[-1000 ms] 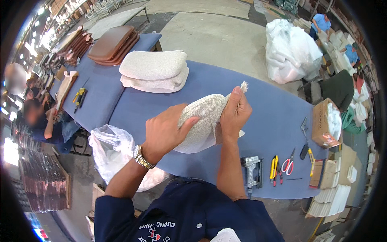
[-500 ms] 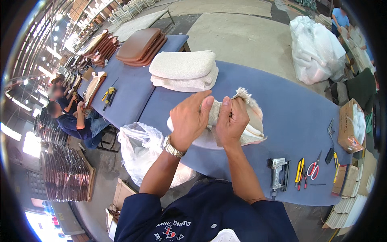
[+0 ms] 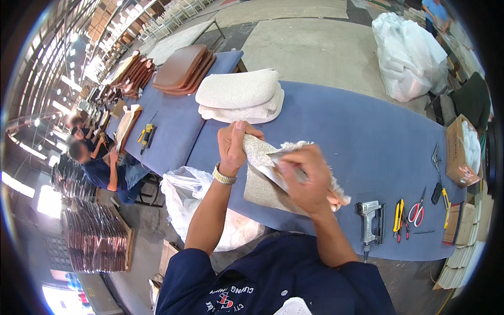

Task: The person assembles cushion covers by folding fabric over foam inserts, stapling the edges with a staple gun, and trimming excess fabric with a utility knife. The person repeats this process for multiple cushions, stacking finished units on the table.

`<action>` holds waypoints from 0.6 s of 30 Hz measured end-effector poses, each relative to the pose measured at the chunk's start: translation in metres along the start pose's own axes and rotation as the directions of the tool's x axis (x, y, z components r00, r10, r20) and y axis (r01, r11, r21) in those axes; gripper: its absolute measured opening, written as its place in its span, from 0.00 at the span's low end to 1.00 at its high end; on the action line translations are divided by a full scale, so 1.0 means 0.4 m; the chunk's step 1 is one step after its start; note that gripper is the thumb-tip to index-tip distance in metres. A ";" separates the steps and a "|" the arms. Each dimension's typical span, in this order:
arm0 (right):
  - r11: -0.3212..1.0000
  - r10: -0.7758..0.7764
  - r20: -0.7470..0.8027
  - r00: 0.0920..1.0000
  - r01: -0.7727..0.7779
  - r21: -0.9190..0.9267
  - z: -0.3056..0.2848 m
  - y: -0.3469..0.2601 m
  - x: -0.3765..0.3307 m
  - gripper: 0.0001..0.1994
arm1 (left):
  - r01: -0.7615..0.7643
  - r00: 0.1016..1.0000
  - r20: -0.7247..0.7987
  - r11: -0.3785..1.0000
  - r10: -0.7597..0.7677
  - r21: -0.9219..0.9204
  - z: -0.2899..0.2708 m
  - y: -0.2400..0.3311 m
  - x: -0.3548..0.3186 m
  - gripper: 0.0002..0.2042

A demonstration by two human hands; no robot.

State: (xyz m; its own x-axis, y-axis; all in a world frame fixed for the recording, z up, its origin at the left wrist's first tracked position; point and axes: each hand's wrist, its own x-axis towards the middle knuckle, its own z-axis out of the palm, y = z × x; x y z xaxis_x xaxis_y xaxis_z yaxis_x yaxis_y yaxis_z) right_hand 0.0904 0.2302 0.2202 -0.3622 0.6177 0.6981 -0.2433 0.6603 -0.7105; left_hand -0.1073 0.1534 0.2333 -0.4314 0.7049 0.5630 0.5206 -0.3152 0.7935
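A beige speckled fabric cushion cover point(image 3: 262, 189) is held just above the blue tabletop in front of me, its mouth showing a frayed edge and a pale lining. My left hand point(image 3: 232, 147) is closed around its upper left corner. Blurred a little by motion, my right hand point(image 3: 305, 176) has its fingers curled over the cover's open edge, thumb against the fabric. Part of what lies under the right hand is hidden. Beyond my left hand rest stacked cream cushions point(image 3: 239, 86).
A staple gun point(image 3: 371, 223), yellow cutter point(image 3: 398, 214) and red-handled scissors point(image 3: 416, 212) lie at the right. A cardboard box point(image 3: 458, 152) stands at the table's right end. Brown cushions point(image 3: 181, 71) are stacked far left; a plastic bag point(image 3: 184, 197) hangs near my left arm. Co-workers point(image 3: 105, 168) sit left.
My hands have moved apart: the left now grips the cover's corner, and the right has shifted right along the frayed edge. The cover has turned and its mouth gapes wider.
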 end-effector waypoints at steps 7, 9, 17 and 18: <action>0.973 0.204 0.442 0.873 -0.232 0.009 -0.023 0.094 -0.040 0.29 | -0.081 0.996 -0.028 0.992 0.079 -0.099 0.025 -0.059 0.057 0.31; 0.983 0.185 0.293 0.938 -0.176 -0.057 0.016 0.131 -0.044 0.25 | 0.076 0.988 -0.122 0.985 -0.095 -0.153 0.051 -0.084 0.093 0.33; 0.811 0.425 -0.211 0.880 -0.474 -0.344 -0.062 0.175 0.074 0.12 | 0.473 0.867 0.351 0.804 -0.353 -0.361 0.396 -0.224 0.378 0.35; 0.753 0.517 -0.321 0.794 -0.600 -0.270 -0.072 0.186 0.072 0.15 | 0.515 0.839 0.406 0.770 -0.363 -0.377 0.464 -0.268 0.375 0.35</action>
State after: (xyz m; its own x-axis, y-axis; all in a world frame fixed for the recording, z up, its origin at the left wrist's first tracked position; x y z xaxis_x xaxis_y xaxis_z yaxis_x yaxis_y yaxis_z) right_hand 0.0877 0.3093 0.1899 -0.1247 0.9686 0.2150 0.2770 0.2421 -0.9299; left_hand -0.0911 0.4106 0.1897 -0.2515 0.9636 0.0904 -0.0993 -0.1186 0.9880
